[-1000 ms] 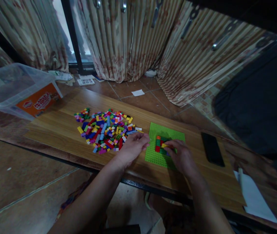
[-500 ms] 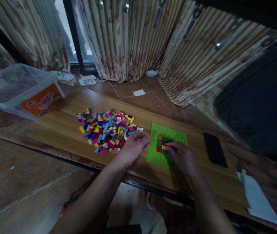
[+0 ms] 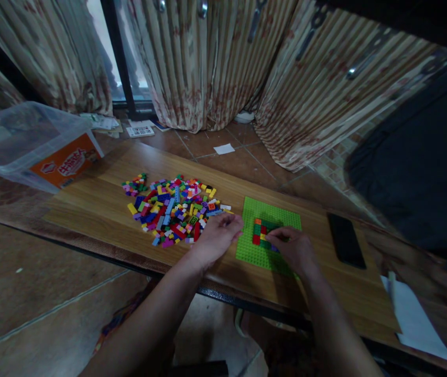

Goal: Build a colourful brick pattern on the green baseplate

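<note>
A green studded baseplate [image 3: 249, 251] lies on the wooden table. On it sits a low build of toy bricks [image 3: 257, 230] in red, green, orange and yellow, its right part covered by my right hand [image 3: 292, 246]. The thumb and fingertips of that hand pinch together at the build, beside a yellow brick. My left hand [image 3: 220, 230] hovers by the plate's left edge with its fingers curled together; anything between them is hidden. A loose pile of coloured toy bricks [image 3: 172, 209] spreads to the left of my left hand.
A clear plastic box [image 3: 22, 141] with an orange label stands at the table's left end. Right of the baseplate is a black phone [image 3: 346, 241]. White paper [image 3: 420, 319] lies at the far right. Striped curtains [image 3: 215, 68] hang beyond the table.
My right hand's fingertips have shifted slightly nearer to me over the build, showing a little more red brick. My left hand has stayed almost still.
</note>
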Demonstrator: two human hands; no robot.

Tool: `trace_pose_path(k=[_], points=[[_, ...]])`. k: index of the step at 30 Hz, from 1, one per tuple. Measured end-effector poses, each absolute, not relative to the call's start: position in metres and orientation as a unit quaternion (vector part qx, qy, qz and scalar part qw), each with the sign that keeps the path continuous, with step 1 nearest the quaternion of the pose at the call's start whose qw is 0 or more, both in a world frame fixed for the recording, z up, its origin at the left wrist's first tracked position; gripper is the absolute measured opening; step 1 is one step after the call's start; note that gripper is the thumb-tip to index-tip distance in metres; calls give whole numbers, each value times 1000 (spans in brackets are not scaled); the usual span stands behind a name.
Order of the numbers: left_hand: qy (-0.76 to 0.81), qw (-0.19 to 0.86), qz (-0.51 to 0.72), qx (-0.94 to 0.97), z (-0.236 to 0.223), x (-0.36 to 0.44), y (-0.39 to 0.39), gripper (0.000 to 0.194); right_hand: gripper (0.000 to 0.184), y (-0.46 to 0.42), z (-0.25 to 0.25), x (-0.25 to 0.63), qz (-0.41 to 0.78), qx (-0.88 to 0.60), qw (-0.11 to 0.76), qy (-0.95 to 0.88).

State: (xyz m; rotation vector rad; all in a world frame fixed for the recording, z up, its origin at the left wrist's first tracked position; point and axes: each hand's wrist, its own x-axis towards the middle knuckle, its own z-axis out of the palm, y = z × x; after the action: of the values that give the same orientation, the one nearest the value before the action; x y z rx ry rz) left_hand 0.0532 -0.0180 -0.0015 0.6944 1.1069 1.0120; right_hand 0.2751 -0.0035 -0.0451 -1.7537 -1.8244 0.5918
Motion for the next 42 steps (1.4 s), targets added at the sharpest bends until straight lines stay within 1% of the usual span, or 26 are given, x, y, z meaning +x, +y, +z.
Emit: trace_pose_path(k=[4,10,17,21,26,30,33,37,38,40,42], points=[[495,681,445,307,0,54,-18,10,28,-1,-42,273,226,-663,256,-666],[488,687,445,303,-2,55,-19,10,30,2,-38,272,247,-672,214,-664],[481,681,442,331,-9,53,-19,14,29,-1,-43,275,217,-675,205,-674],[485,677,441,334,-8,56,-19,13,30,-4,-45,274,215,-668,233,-673],[480,688,452,302,-4,59,-19,12,33,-8,-40,279,242,-669,317,-627],[488,683,455,296,-4,56,-19,11,36,-12,-33,289,165,-691,383,-591],[495,675,461,295,-4,53,-19,10,36,-15,-35,287,157,-676,377,-614],[493,682,477,255,-2,52,-19,8,32,-14,-43,275,186,-639,302,-682],[487,692,479,235,-1,52,-19,9,31,-13,-44,273,186,-636,294,-689],[466,720,478,188,1,52,-18,11,32,-11,-44,272,171,-641,312,-680],[446,746,472,147,3,51,-17,15,34,-11,-41,270,152,-649,354,-656]])
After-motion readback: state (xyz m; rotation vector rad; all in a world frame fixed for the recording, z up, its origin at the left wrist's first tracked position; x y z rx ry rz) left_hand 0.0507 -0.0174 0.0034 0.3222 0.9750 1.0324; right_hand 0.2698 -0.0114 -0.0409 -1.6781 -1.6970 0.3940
